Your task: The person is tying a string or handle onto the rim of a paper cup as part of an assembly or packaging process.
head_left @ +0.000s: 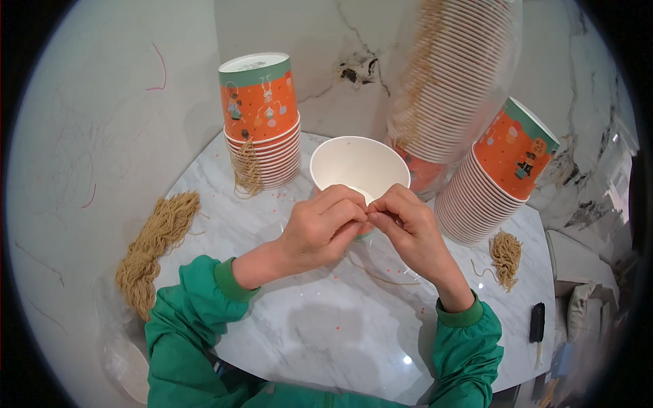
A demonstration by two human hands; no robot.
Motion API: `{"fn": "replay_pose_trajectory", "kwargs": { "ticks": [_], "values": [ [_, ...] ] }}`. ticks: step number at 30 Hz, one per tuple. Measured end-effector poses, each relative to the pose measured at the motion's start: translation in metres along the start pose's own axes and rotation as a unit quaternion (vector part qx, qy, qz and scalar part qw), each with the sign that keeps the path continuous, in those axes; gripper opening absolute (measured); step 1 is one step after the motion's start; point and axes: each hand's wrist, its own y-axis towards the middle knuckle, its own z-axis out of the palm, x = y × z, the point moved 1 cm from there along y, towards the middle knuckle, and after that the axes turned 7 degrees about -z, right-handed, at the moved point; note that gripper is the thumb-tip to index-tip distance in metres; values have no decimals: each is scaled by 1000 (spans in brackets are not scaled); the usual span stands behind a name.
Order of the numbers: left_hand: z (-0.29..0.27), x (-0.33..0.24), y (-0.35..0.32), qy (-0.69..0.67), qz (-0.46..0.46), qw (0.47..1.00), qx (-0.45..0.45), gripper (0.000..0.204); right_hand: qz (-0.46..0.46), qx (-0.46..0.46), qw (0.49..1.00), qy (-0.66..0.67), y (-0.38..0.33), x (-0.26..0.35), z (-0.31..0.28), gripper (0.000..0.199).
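A white-lined paper cup (pixel 359 162) is mouth up in front of me, its near side mostly hidden by my hands. My left hand (pixel 325 224) and my right hand (pixel 407 228) meet at its near rim, thumbs and fingers pinched together. What lies between the fingertips is too small and covered to make out. Below the hands, a thin tan string (pixel 384 277) runs off to the right over the marble-patterned table (pixel 320 353).
Upside-down orange and green cups stand stacked at the left (pixel 258 102) and right (pixel 517 153). A tall bagged cup stack (pixel 452 68) rises behind. Tan yarn lies in a thick hank (pixel 156 245) and a small bundle (pixel 505 258). A black-wrapped item (pixel 537 323) lies near the right edge.
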Motion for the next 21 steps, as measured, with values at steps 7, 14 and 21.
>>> {"fn": "replay_pose_trajectory", "kwargs": {
  "ticks": [7,14,21],
  "values": [
    [-2,-2,1,28,23,999,8,23,-5,-4,1000,-6,-1,-3,1,7],
    [0,-8,-1,-84,-123,988,33,20,8,-20,1000,12,-2,-3,3,7],
    [-6,-16,-3,-194,-303,931,58,12,-1,-98,994,41,-6,2,5,11]
  ]
}}
